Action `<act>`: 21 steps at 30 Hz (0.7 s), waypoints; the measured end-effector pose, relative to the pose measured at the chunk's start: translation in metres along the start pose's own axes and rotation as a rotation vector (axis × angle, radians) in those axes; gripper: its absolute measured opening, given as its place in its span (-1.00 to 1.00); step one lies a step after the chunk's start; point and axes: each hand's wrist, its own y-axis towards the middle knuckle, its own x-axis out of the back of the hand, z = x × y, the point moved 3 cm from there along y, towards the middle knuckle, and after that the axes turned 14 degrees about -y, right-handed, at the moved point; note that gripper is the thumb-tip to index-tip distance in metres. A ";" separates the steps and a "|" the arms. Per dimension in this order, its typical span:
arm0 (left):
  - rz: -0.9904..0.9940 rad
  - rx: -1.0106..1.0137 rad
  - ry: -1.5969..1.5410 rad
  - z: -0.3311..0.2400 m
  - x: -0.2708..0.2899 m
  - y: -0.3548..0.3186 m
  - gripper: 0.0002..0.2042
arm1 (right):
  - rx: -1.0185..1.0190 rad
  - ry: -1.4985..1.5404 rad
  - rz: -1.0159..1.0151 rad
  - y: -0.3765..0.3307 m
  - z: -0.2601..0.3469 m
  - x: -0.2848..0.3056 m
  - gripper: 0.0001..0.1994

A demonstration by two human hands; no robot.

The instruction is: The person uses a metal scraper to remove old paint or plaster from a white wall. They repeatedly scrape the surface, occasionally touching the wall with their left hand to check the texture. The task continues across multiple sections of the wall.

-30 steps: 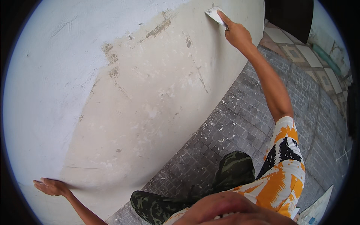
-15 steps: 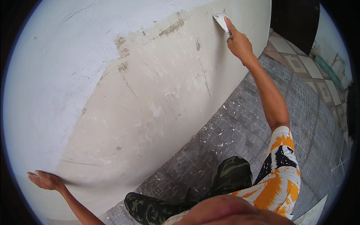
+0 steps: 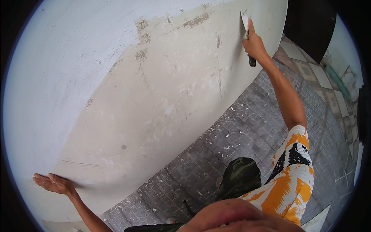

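My right hand (image 3: 255, 45) grips a putty knife (image 3: 245, 20) with a pale, smeared metal blade and a dark handle whose end sticks out below the fist. Its index finger lies along the blade, which meets the wall (image 3: 154, 100) at the upper right. The wall has a beige scraped area with brownish rough patches (image 3: 197, 20) and thin dark scratches, bordered by whiter paint on the left. At the lower left, my left hand (image 3: 55, 183) rests open against the wall with its fingers stretched out and holds nothing.
Grey patterned paving (image 3: 185, 170) runs along the wall's foot, strewn with white flakes (image 3: 228, 147). A dark panel (image 3: 309, 29) stands at the upper right beside patterned tiles (image 3: 319, 75) and a green rolled object (image 3: 337, 82). A pale flat board (image 3: 317, 221) lies at the lower right.
My right hand has turned the putty knife more upright, so its handle end now shows. The view has shifted, and less of my camouflage-trousered legs is visible. My left hand stays on the wall.
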 end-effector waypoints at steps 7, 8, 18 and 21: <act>0.200 -0.092 -0.032 -0.020 -0.005 -0.103 -0.28 | 0.020 0.009 -0.021 -0.080 0.047 -0.019 -0.07; 0.216 -0.115 -0.052 -0.022 -0.005 -0.112 -0.26 | 0.106 0.062 0.001 -0.100 0.056 -0.030 -0.06; 0.421 -0.041 -0.115 -0.040 0.019 -0.155 -0.28 | 0.099 0.114 0.206 -0.150 0.105 -0.027 -0.05; 0.530 0.014 -0.133 -0.043 0.027 -0.159 -0.30 | -0.153 0.189 0.179 -0.141 0.121 -0.005 -0.05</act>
